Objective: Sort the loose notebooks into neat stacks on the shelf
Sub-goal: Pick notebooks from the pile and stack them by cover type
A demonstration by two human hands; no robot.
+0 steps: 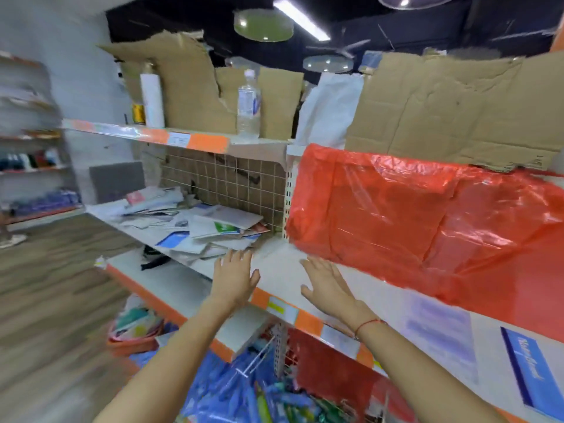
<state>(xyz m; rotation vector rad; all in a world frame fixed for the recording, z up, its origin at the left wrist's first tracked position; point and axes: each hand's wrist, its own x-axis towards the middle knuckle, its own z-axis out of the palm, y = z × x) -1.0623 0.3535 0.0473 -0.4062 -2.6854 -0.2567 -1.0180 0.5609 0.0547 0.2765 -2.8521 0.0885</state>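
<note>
Orange-edged white shelf [276, 280]: we see messy flat notebooks [195, 227] piled far left, against wire grid. Crinkly red plastic sheet [427, 221] right. Our left hand [233, 279], right hand [328, 285] over near edge, fingers straight, spread, holding nothing. Clear plastic bottle [248, 105], torn cardboard [189, 80] on upper shelf.

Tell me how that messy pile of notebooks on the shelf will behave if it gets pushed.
The notebooks look thin and soft-covered, so they would probably bend rather than stay stiff. They lie overlapped at odd angles, so a push would likely slide the top ones off the rest. Some sit near the front edge of the shelf, so they may spill over.
</note>
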